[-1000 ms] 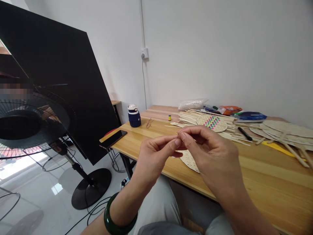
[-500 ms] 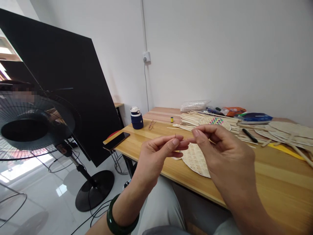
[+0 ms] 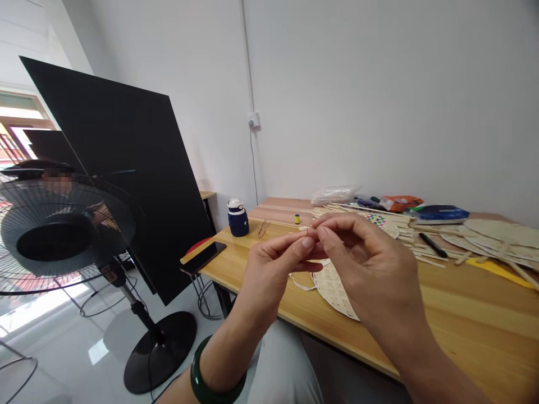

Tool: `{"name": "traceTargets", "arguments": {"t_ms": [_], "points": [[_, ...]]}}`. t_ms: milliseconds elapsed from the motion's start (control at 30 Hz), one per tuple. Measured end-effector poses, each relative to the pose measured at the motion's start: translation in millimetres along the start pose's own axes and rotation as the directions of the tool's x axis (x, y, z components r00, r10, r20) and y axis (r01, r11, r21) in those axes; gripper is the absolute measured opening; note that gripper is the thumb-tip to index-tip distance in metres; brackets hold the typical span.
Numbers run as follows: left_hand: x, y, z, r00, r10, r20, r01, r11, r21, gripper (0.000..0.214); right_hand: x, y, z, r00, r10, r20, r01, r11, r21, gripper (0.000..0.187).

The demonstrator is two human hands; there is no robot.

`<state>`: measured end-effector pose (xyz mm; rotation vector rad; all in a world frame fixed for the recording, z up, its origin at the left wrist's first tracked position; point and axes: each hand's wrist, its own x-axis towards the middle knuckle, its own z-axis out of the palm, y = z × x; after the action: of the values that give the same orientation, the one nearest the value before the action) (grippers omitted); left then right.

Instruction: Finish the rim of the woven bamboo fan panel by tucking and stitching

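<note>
My left hand (image 3: 275,269) and my right hand (image 3: 370,269) meet fingertip to fingertip above the near edge of the wooden table (image 3: 463,320). Both pinch something very thin between thumb and forefinger, too small to name. A green bangle (image 3: 213,381) sits on my left wrist. Just below the hands lies a pale woven disc (image 3: 337,286) with a thin white strand (image 3: 298,283) trailing from it.
A pile of bamboo strips (image 3: 337,213), a coloured woven round (image 3: 381,220), woven fans (image 3: 497,233), a black pen (image 3: 432,244), a small spool (image 3: 297,219), a blue bottle (image 3: 238,217) and a phone (image 3: 203,256) lie on the table. A standing fan (image 3: 63,235) and black board (image 3: 138,185) stand left.
My right fingertips drew slightly away from the left, then came back together. The camera view tilted up and shifted a little left.
</note>
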<state>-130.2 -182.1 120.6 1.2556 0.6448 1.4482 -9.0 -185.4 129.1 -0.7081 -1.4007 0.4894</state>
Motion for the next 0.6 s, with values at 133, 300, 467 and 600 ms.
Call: {"name": "traceTargets", "arguments": {"t_ms": [133, 300, 467, 600], "points": [[-0.3, 1.7, 1.9, 1.000, 0.005, -0.023, -0.005, 1.000, -0.005, 0.017, 0.8, -0.9, -0.5, 1.000, -0.007, -0.010, 0.007, 1.000, -0.006, 0.006], [-0.2, 1.8, 0.2, 1.000, -0.004, -0.004, 0.004, 1.000, 0.012, 0.018, 0.4, -1.7, -0.8, 1.000, -0.006, -0.005, 0.006, 1.000, -0.009, 0.006], [-1.5, 0.9, -1.1, 1.000, -0.003, 0.001, 0.003, 1.000, 0.028, 0.017, -0.2, -0.7, -0.9, 1.000, -0.019, -0.014, 0.019, 0.999, -0.041, 0.006], [-2.5, 0.9, -0.7, 1.000, -0.009, 0.017, 0.009, 0.999, 0.034, 0.017, 0.2, -0.9, -1.2, 0.999, -0.030, -0.027, 0.029, 0.997, -0.067, 0.006]]}}
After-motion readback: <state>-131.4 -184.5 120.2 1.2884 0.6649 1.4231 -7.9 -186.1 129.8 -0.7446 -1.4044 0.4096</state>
